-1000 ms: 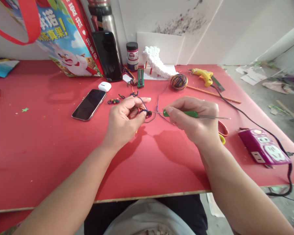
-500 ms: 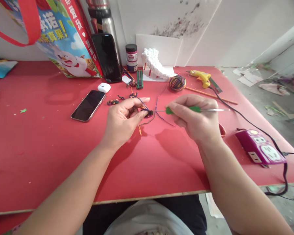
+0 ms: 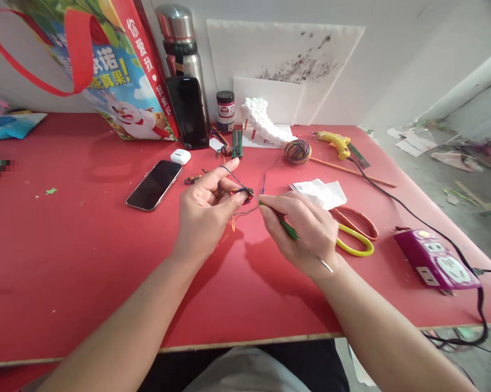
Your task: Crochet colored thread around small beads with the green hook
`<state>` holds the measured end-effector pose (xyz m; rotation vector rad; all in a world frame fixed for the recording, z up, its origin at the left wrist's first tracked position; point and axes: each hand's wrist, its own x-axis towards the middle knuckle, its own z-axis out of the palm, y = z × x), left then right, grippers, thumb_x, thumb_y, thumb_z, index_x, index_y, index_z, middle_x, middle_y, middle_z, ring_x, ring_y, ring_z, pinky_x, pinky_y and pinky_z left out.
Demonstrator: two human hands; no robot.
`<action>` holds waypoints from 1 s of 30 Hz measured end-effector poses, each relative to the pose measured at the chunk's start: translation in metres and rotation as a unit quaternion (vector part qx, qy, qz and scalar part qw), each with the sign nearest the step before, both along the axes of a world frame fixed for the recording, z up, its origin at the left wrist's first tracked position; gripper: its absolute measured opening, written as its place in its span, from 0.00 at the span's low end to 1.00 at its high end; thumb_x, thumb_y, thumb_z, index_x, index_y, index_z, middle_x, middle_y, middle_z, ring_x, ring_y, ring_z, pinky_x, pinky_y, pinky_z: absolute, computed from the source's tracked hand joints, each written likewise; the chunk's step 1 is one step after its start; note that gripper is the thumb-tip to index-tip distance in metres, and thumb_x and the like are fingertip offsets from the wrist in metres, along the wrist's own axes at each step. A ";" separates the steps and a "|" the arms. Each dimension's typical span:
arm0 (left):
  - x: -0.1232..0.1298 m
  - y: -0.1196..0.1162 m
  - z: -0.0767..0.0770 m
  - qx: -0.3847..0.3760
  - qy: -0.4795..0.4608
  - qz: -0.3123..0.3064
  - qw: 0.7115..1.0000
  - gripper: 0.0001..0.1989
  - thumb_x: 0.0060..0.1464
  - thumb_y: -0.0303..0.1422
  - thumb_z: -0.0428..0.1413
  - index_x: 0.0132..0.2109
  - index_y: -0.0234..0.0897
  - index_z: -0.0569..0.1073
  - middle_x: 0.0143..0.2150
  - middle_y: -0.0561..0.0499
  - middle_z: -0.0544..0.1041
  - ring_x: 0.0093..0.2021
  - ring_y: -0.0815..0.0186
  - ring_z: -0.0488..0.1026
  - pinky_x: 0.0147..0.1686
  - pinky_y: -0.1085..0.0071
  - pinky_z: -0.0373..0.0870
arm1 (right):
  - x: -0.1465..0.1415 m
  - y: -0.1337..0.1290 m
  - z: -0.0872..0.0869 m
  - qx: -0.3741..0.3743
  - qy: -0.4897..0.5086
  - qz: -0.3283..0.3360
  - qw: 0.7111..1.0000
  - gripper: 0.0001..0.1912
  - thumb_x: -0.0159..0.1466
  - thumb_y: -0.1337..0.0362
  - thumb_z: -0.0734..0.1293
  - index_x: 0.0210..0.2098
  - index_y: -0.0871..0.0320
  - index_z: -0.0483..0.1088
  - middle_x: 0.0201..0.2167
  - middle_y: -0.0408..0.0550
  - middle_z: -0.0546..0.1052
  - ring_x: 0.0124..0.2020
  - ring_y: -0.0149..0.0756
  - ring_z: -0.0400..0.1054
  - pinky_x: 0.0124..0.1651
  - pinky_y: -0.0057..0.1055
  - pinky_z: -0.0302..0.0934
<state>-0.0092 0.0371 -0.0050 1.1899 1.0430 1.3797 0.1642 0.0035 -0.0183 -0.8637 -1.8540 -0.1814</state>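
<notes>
Red table, clock from view center. 10: cartoon rabbit bag, white case. 10-11: black phone, upright in front of steel bottle at 11. 11-12: dark-lidded jar. 12: green cutter. 12-1: bumpy white model. 2: yellow glue gun. 3: white papers. 3-4: scissors handles, red and yellow; purple power strip farther out. 9: flat phone, green star farther out.

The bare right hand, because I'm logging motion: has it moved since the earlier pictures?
Yes: against the round, multicoloured yarn ball, the bare right hand has shifted left and nearer the person.
</notes>
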 end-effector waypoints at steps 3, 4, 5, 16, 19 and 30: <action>0.002 -0.001 0.000 0.000 -0.034 0.006 0.999 0.23 0.44 0.26 0.71 0.51 0.41 0.88 0.32 0.56 0.77 0.33 0.71 0.72 0.36 0.73 0.73 | -0.003 -0.002 -0.001 0.019 -0.019 -0.012 1.000 0.09 0.73 0.74 0.69 0.50 0.57 0.75 0.33 0.47 0.83 0.29 0.34 0.76 0.32 0.29 0.69; 0.002 -0.001 0.001 0.003 -0.043 0.008 0.999 0.23 0.44 0.26 0.70 0.50 0.42 0.88 0.31 0.57 0.77 0.33 0.71 0.72 0.36 0.73 0.73 | -0.003 -0.003 -0.002 0.024 -0.023 -0.013 0.999 0.09 0.73 0.74 0.69 0.51 0.58 0.75 0.33 0.48 0.83 0.29 0.34 0.76 0.32 0.29 0.70; 0.003 -0.001 0.001 0.008 -0.050 0.009 0.999 0.22 0.43 0.25 0.70 0.49 0.42 0.88 0.31 0.57 0.76 0.32 0.72 0.71 0.35 0.73 0.73 | -0.004 -0.003 -0.002 0.029 -0.027 -0.013 0.999 0.10 0.73 0.74 0.69 0.52 0.58 0.74 0.33 0.48 0.83 0.29 0.34 0.75 0.32 0.29 0.70; 0.003 -0.008 0.004 0.031 -0.020 0.013 0.999 0.23 0.48 0.24 0.68 0.52 0.44 0.87 0.32 0.56 0.74 0.31 0.72 0.68 0.32 0.74 0.71 | -0.006 -0.004 -0.002 0.019 0.000 0.009 1.000 0.10 0.72 0.75 0.69 0.51 0.58 0.74 0.34 0.49 0.83 0.30 0.36 0.77 0.33 0.31 0.70; 0.001 -0.008 0.003 0.048 0.023 0.006 0.999 0.24 0.50 0.24 0.67 0.55 0.44 0.87 0.32 0.56 0.74 0.29 0.72 0.65 0.30 0.74 0.69 | -0.005 -0.004 0.000 -0.006 0.020 0.010 1.000 0.08 0.72 0.74 0.69 0.47 0.56 0.76 0.31 0.46 0.83 0.28 0.35 0.76 0.32 0.30 0.70; 0.001 -0.005 0.001 0.042 0.045 -0.013 0.998 0.24 0.50 0.26 0.67 0.56 0.43 0.87 0.34 0.54 0.76 0.33 0.69 0.69 0.34 0.73 0.72 | 0.002 -0.006 0.013 -0.094 0.068 0.015 0.993 0.08 0.71 0.71 0.68 0.38 0.54 0.78 0.26 0.43 0.81 0.23 0.32 0.72 0.29 0.29 0.68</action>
